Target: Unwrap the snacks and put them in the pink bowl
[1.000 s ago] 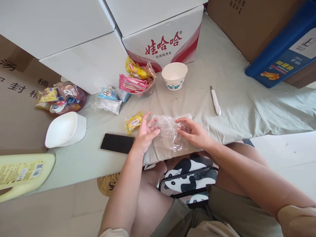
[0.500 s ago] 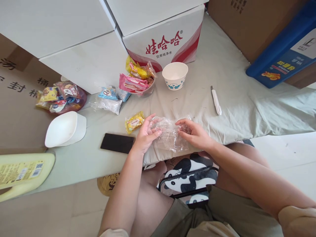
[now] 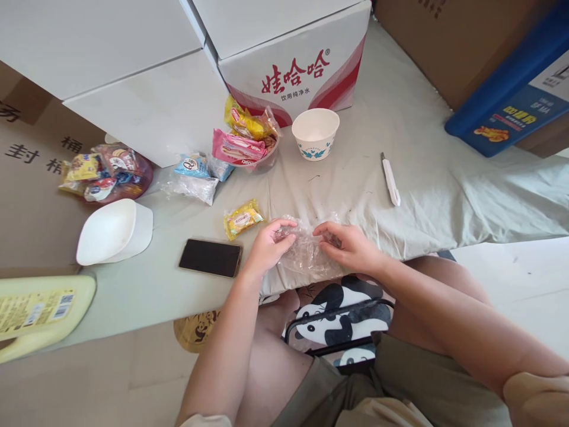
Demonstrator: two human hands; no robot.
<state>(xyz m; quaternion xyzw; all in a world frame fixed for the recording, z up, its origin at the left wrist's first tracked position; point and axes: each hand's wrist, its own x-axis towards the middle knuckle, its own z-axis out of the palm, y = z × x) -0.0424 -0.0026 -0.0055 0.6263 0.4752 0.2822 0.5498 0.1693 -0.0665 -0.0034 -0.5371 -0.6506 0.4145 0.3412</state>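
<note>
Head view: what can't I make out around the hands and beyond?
Head view, clear plastic: parts covered by left hand and right hand.
Head view, blue container: cut off by the right edge.
Head view, pale yellow jug: cut off by the left edge.
Head view, dark strand on the cloth: too small to identify.

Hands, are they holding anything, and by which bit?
Clear plastic, loosely, it seems: the left hand has its left side, the right hand its right side.
</note>
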